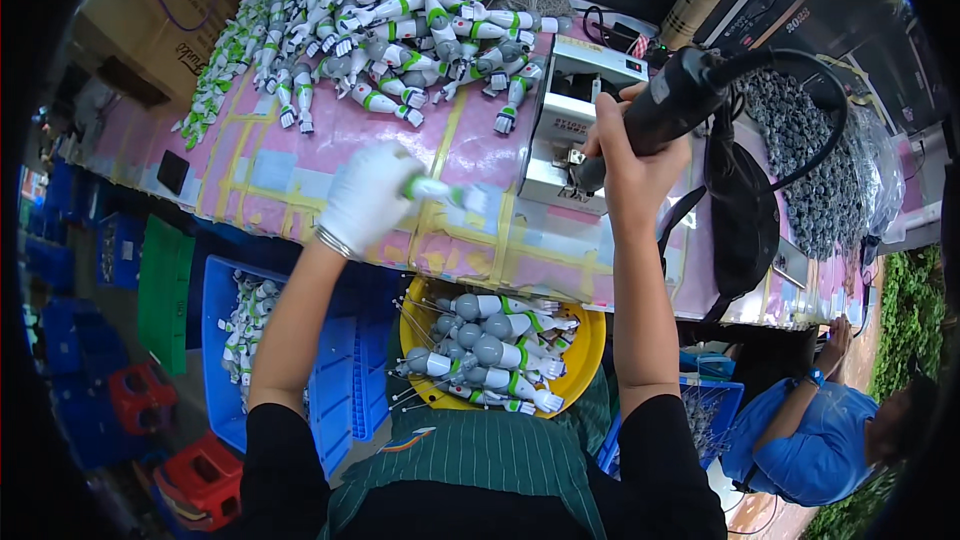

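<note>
My left hand (362, 198), in a white glove and somewhat blurred, is closed around a white-and-green toy arm (442, 192). The toy arm points right, just above the taped pink tabletop. My bare right hand (642, 165) grips a black electric screwdriver (675, 100) with a thick cable. Its lower end is tilted toward the front of a white box-shaped screw feeder (560, 145); whether the tip touches is hidden. Behind my left hand lies a big heap of similar toy arms (400, 35). In front of me, a yellow basin (592, 350) holds several toy arms with grey ball-shaped ends.
A black bag (740, 220) and a mound of small dark grey parts (805, 140) lie on the table's right. Blue crates (228, 410) and red stools (200, 480) stand below at left. A co-worker in blue (820, 430) sits at lower right. A cardboard box (165, 15) stands back left.
</note>
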Motion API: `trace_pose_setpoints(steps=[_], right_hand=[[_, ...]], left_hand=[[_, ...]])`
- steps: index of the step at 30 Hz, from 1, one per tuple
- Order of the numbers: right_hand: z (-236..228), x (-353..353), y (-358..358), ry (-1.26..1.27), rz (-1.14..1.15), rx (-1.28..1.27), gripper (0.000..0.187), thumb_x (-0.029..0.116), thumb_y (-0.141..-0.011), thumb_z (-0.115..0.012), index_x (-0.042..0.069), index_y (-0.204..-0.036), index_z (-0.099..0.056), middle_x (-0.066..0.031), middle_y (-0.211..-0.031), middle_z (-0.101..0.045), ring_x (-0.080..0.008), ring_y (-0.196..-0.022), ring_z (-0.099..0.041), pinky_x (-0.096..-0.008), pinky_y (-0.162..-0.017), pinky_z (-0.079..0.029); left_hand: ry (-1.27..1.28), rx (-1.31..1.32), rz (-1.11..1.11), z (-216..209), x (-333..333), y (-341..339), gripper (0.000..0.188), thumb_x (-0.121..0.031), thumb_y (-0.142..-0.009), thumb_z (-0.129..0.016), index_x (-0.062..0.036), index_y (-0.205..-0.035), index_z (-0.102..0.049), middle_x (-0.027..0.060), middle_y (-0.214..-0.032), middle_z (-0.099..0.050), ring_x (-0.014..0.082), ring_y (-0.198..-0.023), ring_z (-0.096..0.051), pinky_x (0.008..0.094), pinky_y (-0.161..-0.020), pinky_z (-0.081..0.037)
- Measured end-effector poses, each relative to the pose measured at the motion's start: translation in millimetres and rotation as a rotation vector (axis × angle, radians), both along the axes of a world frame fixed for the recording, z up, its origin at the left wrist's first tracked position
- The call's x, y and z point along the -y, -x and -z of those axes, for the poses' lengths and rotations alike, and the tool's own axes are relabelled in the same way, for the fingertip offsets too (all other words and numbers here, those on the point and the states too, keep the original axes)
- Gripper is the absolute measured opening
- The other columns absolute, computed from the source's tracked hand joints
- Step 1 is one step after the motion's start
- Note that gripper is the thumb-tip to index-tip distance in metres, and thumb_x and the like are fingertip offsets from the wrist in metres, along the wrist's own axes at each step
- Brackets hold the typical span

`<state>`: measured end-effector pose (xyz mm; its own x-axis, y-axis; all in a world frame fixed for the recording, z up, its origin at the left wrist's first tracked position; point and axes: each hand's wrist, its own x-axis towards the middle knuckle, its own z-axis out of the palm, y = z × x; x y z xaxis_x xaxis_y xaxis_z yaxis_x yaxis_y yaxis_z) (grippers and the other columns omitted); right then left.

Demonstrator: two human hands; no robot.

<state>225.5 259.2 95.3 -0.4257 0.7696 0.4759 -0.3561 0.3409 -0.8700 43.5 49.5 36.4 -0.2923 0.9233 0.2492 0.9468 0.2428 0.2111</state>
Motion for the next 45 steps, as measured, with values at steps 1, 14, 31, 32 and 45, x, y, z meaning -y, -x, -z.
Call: trace_pose_setpoints(steps=[1,14,31,32,45], right_hand=[[-1.7,1.2,-1.7,0.001,0.002,0.002,0.022,-0.001,-0.087,-0.067,-0.003,-0.102,-0.051,-0.0052,-0.065,-0.057,-0.0123,-0.051,-0.056,-0.0260,-0.052,-0.045],[24.6,18.3,-49.0,0.201,0.006,-0.039,0.020,0.001,-0.090,-0.061,-0.003,-0.104,-0.048,-0.0077,-0.057,-0.053,-0.0155,-0.046,-0.053,-0.0290,-0.050,-0.045],[37.7,30.6,-51.3,0.158,-0.045,-0.053,0.021,0.000,-0.089,-0.061,-0.003,-0.105,-0.047,-0.0078,-0.059,-0.054,-0.0161,-0.048,-0.054,-0.0299,-0.052,-0.046],[35.8,32.0,-50.9,0.153,-0.054,-0.050,0.021,0.000,-0.089,-0.061,-0.003,-0.105,-0.047,-0.0077,-0.059,-0.054,-0.0160,-0.048,-0.054,-0.0299,-0.052,-0.046],[57.6,31.2,-46.8,0.070,-0.101,-0.070,0.019,-0.002,-0.087,-0.057,-0.002,-0.103,-0.046,-0.0074,-0.060,-0.051,-0.0155,-0.047,-0.051,-0.0300,-0.049,-0.045]], left_hand=[[0.057,0.047,0.045,-8.1,-5.1,-18.3,0.025,-0.013,-0.073,-0.070,-0.0084,-0.097,-0.066,0.0132,-0.092,-0.061,0.0331,-0.089,-0.060,0.0431,-0.077,-0.048],[-0.069,0.288,0.291,44.4,-73.2,-131.9,0.033,-0.019,-0.075,-0.073,-0.0109,-0.106,-0.065,0.0088,-0.091,-0.063,0.0305,-0.088,-0.060,0.0426,-0.078,-0.046],[-0.061,0.294,0.171,47.2,-76.4,-137.8,0.027,-0.024,-0.069,-0.078,-0.0088,-0.086,-0.065,0.0067,-0.089,-0.062,0.0285,-0.086,-0.060,0.0427,-0.078,-0.047],[-0.070,0.299,0.164,47.5,-75.9,-137.4,0.026,-0.024,-0.069,-0.078,-0.0086,-0.085,-0.065,0.0066,-0.088,-0.062,0.0285,-0.086,-0.060,0.0427,-0.077,-0.047],[-0.032,0.282,0.189,47.2,-79.8,-134.9,0.021,-0.023,-0.073,-0.074,-0.0067,-0.082,-0.064,0.0084,-0.084,-0.063,0.0305,-0.084,-0.060,0.0440,-0.074,-0.047]])
